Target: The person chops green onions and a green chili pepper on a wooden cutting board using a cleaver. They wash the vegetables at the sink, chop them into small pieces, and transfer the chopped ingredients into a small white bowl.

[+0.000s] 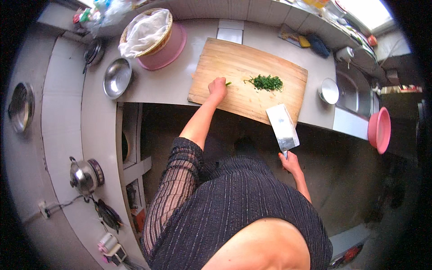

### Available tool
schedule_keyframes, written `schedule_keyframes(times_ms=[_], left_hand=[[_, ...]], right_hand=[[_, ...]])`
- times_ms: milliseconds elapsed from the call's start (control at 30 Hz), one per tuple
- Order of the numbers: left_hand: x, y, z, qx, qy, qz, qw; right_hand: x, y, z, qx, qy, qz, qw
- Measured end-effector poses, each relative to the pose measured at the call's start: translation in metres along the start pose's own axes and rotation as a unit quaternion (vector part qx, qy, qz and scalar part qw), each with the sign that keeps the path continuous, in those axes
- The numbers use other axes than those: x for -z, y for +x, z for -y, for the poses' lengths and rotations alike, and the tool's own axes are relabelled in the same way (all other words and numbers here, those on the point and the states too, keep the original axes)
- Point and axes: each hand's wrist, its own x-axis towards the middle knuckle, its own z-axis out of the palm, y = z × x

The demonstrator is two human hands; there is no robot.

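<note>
A wooden cutting board (233,64) lies on the counter, with a small heap of chopped green leaves (266,83) right of its middle. Over the board's left part, my left hand (218,88) is closed around a short piece of green stalk (228,83), whose end sticks out to the right. My right hand (291,162) grips the handle of a cleaver (282,125) in front of the counter. Its broad blade points away from me, and its tip overlaps the board's near right edge in the view. Whether the blade touches the board cannot be told.
On the counter's left are a steel bowl (117,78) and a pink tub (165,50) under a cloth-lined basket (162,40). At right stand a white bowl (328,91), a sink (351,91) and a pink basin (378,130). A lidded steel pot (82,175) is on the left side counter.
</note>
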Motion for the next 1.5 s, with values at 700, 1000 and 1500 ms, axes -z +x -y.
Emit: schedule_keyframes(times_ms=[700,1000,1500], left_hand=[[0.092,-0.154,0.283,0.119,-0.147,0.108,0.976],[0.1,-0.115,0.291,0.128,-0.255,0.138,0.949],[0.072,-0.022,0.104,-0.083,-0.178,0.118,0.973]], right_hand=[[-0.218,0.079,0.162,0.143,-0.157,-0.24,0.947],[-0.221,0.07,0.178,0.112,-0.167,-0.25,0.947],[-0.14,0.026,0.211,0.099,0.075,-0.208,0.97]])
